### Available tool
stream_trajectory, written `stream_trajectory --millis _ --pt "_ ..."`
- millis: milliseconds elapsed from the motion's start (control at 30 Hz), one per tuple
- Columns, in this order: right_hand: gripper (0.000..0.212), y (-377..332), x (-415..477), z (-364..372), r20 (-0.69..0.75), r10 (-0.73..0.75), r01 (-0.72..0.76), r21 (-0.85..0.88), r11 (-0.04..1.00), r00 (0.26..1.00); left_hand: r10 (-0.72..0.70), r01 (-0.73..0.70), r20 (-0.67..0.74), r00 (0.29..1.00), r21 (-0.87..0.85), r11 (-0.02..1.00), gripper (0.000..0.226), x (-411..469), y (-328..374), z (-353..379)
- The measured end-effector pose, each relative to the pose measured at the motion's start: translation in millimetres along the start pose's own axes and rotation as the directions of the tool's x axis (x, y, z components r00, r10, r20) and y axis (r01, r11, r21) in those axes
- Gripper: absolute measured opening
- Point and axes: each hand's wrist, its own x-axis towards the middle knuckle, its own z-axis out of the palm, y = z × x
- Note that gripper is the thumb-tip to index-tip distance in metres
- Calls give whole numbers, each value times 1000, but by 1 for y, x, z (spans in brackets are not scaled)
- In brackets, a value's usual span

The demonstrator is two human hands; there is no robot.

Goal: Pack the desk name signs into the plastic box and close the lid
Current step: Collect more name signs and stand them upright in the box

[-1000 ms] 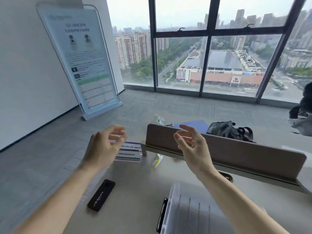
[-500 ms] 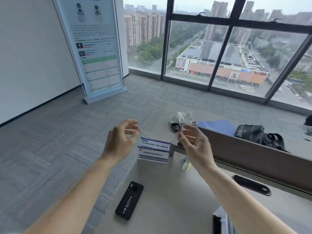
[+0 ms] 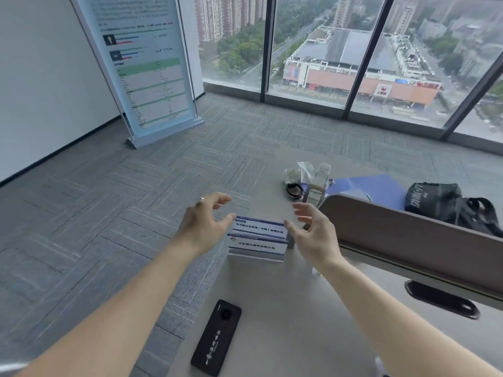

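Note:
Two desk name signs (image 3: 258,238), white cards with blue bands and dark print, stand one behind the other at the far left corner of the grey desk (image 3: 285,317). My left hand (image 3: 202,223) hovers at their left end, fingers spread, thumb tip at the rear sign's upper corner. At their right end is my right hand (image 3: 313,235), open too, its thumb close to the rear sign's edge. Neither hand grips a sign. The plastic box is out of view.
A black phone (image 3: 216,337) lies near the desk's left edge. A brown divider panel (image 3: 408,240) runs along the right. Beyond it are a clear bottle (image 3: 317,186), a blue folder (image 3: 373,186) and a black bag (image 3: 446,205). A dark oval cable slot (image 3: 441,299) sits by the divider.
The view has tilted down and moved closer to the signs. Both hands have reached forward and now flank the signs' two ends. The plastic box has dropped out of sight.

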Motion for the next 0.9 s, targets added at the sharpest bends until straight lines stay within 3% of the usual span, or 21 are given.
stream_trajectory --millis 233,467,533,700,900 --pt "44 85 32 56 16 83 -81 -104 991 996 -13 -35 303 953 152 988 54 27 -94 84" --pt "53 161 50 108 15 204 -200 -126 972 979 -42 -15 393 919 141 990 72 60 -157 140" --pt "51 178 55 117 -11 206 -205 -115 972 979 -32 -24 386 922 138 990 67 69 -162 152" --pt "36 209 67 135 -8 244 -240 -198 950 970 -63 -5 371 926 180 984 29 81 -173 172" --pt "18 209 57 122 45 247 -243 -76 967 968 -9 -120 411 912 288 950 19 85 -167 156"
